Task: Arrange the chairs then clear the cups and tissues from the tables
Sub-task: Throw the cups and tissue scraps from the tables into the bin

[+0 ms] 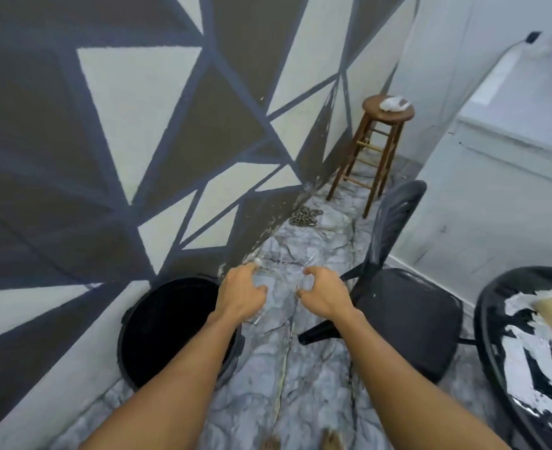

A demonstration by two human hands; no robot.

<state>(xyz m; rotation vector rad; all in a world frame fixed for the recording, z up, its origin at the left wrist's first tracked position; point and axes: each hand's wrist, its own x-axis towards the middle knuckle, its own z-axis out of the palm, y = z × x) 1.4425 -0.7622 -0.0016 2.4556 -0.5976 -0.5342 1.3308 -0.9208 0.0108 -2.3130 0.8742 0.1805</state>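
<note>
Scene: A person stands over a black bin [157, 323] set against a wall painted in grey, white and blue triangles, both bare arms stretched out above a marble-patterned floor [307, 378].

Left hand [240, 295]: Curled around one side of what looks like a clear plastic cup [277, 287], fingers half closed; something small and white shows at the fingertips, too blurred to name.

Right hand [323, 295]: Curled at the other side of the same clear object, fingers hooked inward, thumb apart. Whether it truly grips cannot be told, since the plastic is nearly invisible.

Cup's place: Held between the hands, just beside the bin's rim and over the floor, not over the opening.

Still to clear: A crumpled white tissue [394, 103] lies on the wooden stool [385, 138] in the far corner; the round black table [501, 336] at right carries white litter and a tan object cut off by the frame.

Chair: A black plastic chair [401, 319] stands between the person and the table, close to the right forearm.

Risk: If released here, the cup would likely land on the floor instead of in the bin. A thin cup squeezed from both sides may also buckle and spill any dregs.

Second risk: A swing of the right arm could knock the chair out of line.
</note>
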